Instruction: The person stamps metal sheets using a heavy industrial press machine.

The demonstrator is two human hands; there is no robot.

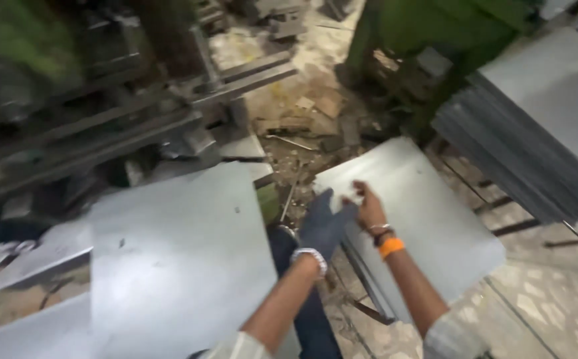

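Looking down from the head camera, both hands are meeting at the near left edge of a grey metal sheet [422, 213] lying flat to the right of centre. A left hand [324, 223], wearing a dark glove and a pale beaded wristband, is lying on that edge with its fingers together and pointing far. A right hand [368, 207], bare, with an orange band at the wrist, is resting on the sheet just beside the glove, its fingers curling loosely; motion blur is hiding whether they are pinching the edge. A larger sheet [176, 252] is lying to the left, a stack of sheets [541, 133] leaning far right, and rubble [309, 113] littering the far floor.
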